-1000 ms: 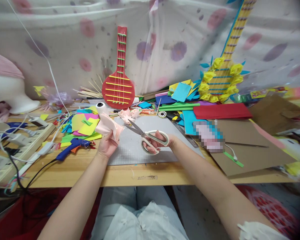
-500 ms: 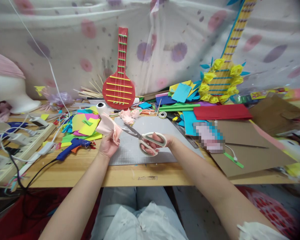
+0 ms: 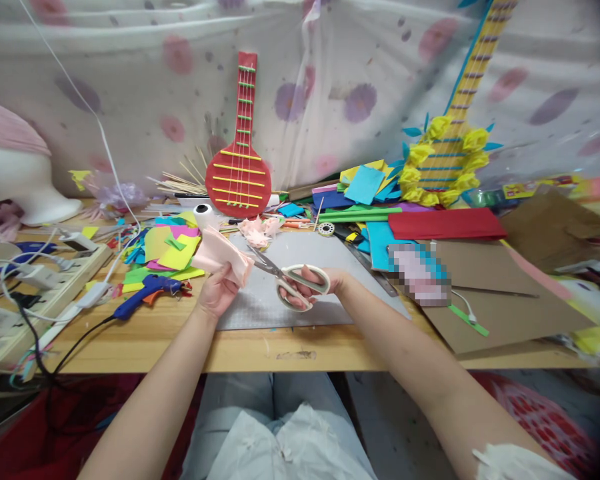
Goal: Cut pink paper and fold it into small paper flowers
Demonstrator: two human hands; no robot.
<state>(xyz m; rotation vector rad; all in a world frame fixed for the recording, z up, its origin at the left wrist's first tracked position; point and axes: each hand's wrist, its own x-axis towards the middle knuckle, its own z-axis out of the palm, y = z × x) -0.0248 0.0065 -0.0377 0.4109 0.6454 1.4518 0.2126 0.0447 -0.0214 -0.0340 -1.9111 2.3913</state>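
Observation:
Folded pale pink crepe-like paper (image 3: 222, 255) is pinched in my left hand (image 3: 218, 293), above the left side of the grey cutting mat (image 3: 330, 247). My right hand (image 3: 307, 283) has its fingers through the white handles of a pair of scissors (image 3: 305, 272). The blades point left, and their tips lie close to the right edge of the pink paper; whether they touch it I cannot tell. Behind them, a crumpled heap of pink paper scraps (image 3: 259, 231) lies at the mat's far edge.
A blue glue gun (image 3: 145, 297) and a power strip (image 3: 80, 270) lie left. A red paper guitar (image 3: 239, 177) and a yellow one (image 3: 445, 163) stand behind. Coloured paper pieces (image 3: 167, 247) lie beyond the glue gun; brown cardboard (image 3: 500, 320) covers the right.
The pink paper has turned slightly in my left hand, showing more of its flat face. The scissors have shifted a little left, their blades closer together.

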